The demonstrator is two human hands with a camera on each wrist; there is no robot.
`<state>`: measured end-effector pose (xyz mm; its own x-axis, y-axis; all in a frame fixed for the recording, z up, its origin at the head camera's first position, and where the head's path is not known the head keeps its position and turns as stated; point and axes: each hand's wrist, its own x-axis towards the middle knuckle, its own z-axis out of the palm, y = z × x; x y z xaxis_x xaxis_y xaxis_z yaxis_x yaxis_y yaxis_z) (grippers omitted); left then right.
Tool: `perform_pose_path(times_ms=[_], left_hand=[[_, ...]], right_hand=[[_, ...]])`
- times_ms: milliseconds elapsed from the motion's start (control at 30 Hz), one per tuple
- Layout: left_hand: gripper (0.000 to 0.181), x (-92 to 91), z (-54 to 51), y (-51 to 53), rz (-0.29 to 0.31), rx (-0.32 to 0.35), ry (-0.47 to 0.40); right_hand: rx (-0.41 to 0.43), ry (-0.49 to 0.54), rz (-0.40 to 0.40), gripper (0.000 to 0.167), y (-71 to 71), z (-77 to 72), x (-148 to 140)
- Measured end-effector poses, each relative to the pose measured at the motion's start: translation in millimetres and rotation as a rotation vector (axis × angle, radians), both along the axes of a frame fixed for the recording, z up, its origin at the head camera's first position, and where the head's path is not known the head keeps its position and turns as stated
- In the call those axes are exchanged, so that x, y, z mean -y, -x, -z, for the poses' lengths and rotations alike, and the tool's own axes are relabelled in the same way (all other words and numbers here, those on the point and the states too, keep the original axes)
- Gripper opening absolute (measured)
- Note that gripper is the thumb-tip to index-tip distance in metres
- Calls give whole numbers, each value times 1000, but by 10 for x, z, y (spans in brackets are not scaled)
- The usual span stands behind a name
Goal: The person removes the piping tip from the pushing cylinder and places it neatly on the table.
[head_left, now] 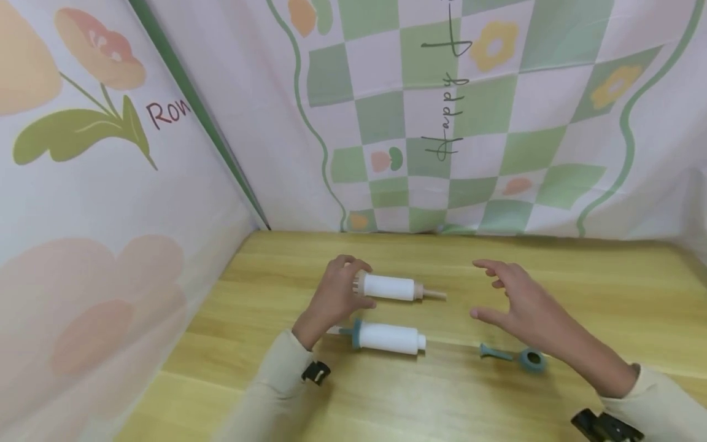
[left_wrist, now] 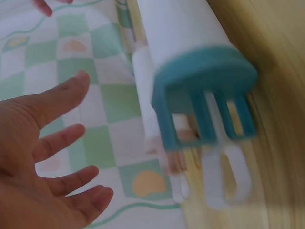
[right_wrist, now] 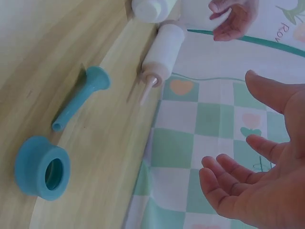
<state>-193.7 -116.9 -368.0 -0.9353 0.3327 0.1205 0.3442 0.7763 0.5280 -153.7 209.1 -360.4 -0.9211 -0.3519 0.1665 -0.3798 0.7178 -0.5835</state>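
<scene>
My left hand (head_left: 337,291) hovers just beside the beige-ended tube (head_left: 389,287); its fingers (left_wrist: 62,142) are apart and gently bent, with nothing between them, and the left wrist view shows a gap to the tube; that white tube lies on its side on the worktop (head_left: 453,399), its slatted end toward my left hand and a thin beige rod (head_left: 435,295) sticking out toward my right; nearer to me, roughly parallel to it, lies the teal-capped tube (head_left: 389,338), also white, with a looped white handle (left_wrist: 243,179) at its capped end and a short white nozzle (head_left: 422,342) at the other.

My right hand (head_left: 525,307) hangs well apart from both tubes; its fingers are spread too, thumb away from the rest, and hold nothing; nearest it on the worktop lie a teal flared piece (head_left: 497,353), wide end toward the tubes, and just beside its narrow end a teal ring (head_left: 533,368); behind the worktop hangs a checked cloth (head_left: 486,153) in green and white; pale sleeves (head_left: 276,365) cover my forearms.
</scene>
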Motion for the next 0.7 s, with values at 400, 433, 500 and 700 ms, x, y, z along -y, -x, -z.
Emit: perform_pose_path(times_ms=[400,433,500,700], left_hand=[[78,285,76,219,3,127,-43],[78,306,81,232,4,136,-40],[81,352,90,267,11,164,-39],[84,547,158,445,57,297,-125]], right_hand=[[90,53,-5,83,181,36,-28],[94,51,-7,83,190,39,-28],[105,45,-8,83,209,45,-29],[225,148,10,79,283,75,-59]])
